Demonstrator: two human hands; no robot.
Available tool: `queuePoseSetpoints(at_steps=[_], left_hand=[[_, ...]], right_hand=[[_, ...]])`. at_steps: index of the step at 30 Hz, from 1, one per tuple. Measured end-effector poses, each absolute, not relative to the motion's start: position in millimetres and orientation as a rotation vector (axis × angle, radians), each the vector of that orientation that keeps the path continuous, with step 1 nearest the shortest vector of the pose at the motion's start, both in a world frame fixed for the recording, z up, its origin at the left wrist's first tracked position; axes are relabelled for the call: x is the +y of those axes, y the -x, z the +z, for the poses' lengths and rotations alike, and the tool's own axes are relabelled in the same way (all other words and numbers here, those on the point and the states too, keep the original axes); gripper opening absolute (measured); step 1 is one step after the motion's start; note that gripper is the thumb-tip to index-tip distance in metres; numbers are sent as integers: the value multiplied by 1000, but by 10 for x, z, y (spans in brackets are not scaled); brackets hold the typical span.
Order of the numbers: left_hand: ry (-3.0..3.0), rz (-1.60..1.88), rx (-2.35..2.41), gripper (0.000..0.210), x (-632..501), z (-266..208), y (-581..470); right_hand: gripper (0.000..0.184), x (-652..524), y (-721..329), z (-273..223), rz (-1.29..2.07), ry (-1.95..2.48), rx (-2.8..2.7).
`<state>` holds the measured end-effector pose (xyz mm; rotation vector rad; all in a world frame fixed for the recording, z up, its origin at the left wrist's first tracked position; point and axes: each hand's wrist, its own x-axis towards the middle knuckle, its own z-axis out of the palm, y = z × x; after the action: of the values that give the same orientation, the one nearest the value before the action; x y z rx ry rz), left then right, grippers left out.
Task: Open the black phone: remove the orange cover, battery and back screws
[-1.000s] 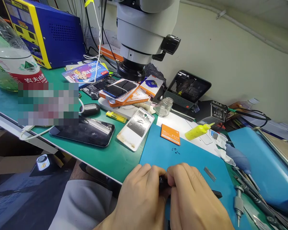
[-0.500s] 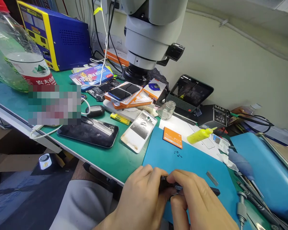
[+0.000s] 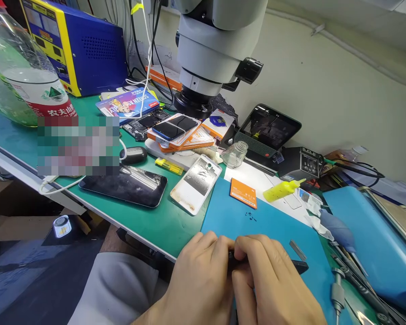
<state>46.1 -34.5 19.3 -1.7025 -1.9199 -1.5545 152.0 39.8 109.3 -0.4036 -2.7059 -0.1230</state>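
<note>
Both hands are close together over the front of the blue mat [image 3: 277, 225]. My left hand [image 3: 203, 271] has its fingers curled around the left end of a black, flat phone-like body [image 3: 300, 266]. Gripping the same piece from the other side, my right hand [image 3: 274, 280] has bent fingers that almost meet the left ones. Most of the black piece is hidden, with one dark corner showing past the right knuckles. Beyond the hands lie several tiny dark screws [image 3: 251, 217] and an orange phone battery [image 3: 243, 193]. A small grey metal strip [image 3: 297, 250] rests to the right.
A white phone back cover [image 3: 189, 196] and a dark tablet-like device [image 3: 125, 186] lie left of the mat. The microscope [image 3: 209, 54] hangs over stacked boxes. A yellow squeeze bottle [image 3: 280, 191] lies behind, with a screwdriver [image 3: 338, 289] and blue blower [image 3: 336, 230] at right.
My right hand has shifted slightly left, closing in on the left hand, and its fingers now cover more of the black piece. The camera view has moved slightly.
</note>
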Motion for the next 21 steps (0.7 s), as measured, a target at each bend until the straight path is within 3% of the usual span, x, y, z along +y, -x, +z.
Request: queuePoseSetpoints(at_steps=[14, 21], left_hand=[[1785, -1525, -2038, 29, -353, 264, -441], [1830, -1608, -2161, 17, -380, 311, -427]], right_hand=[[24, 453, -1552, 1112, -109, 357, -2732], [23, 614, -1720, 1155, 80, 502, -2624]])
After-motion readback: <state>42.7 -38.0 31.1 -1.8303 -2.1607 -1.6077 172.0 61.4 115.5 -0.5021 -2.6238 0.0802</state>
